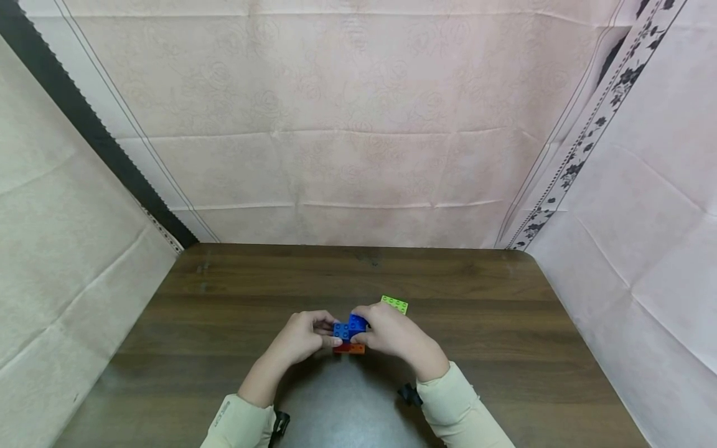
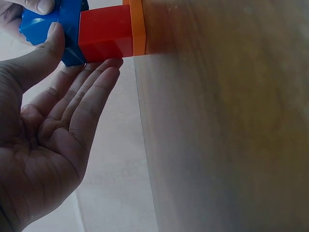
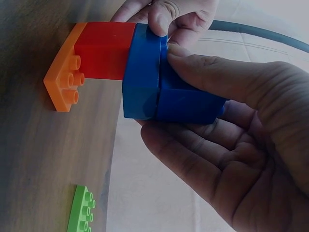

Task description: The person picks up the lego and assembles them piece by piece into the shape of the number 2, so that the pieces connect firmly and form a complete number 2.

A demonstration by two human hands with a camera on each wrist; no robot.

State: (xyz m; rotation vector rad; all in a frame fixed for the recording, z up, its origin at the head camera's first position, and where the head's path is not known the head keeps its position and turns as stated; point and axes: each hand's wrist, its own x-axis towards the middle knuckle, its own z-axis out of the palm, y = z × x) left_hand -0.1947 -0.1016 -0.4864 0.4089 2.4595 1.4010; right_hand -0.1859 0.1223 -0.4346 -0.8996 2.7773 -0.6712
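Note:
A toy brick stack stands on the table: an orange plate (image 3: 57, 94) at the bottom, a red brick (image 2: 106, 32) above it, then a lower blue piece (image 3: 141, 72) that juts past the red one. On its right part sits an upper blue brick (image 1: 357, 323); a thin dark seam runs between the two blues, and I cannot tell whether they are fully joined. My left hand (image 1: 302, 336) pinches the lower blue piece, thumb in front and fingers behind. With thumb and fingers, my right hand (image 1: 392, 333) grips the upper blue brick. Studs show on the lower piece's left part.
Just beyond my right hand lies a green plate (image 1: 395, 303), studs up, partly hidden in the head view. The brown wooden table (image 1: 241, 292) is bordered by pale patterned cloth (image 1: 347, 168) at the back and sides.

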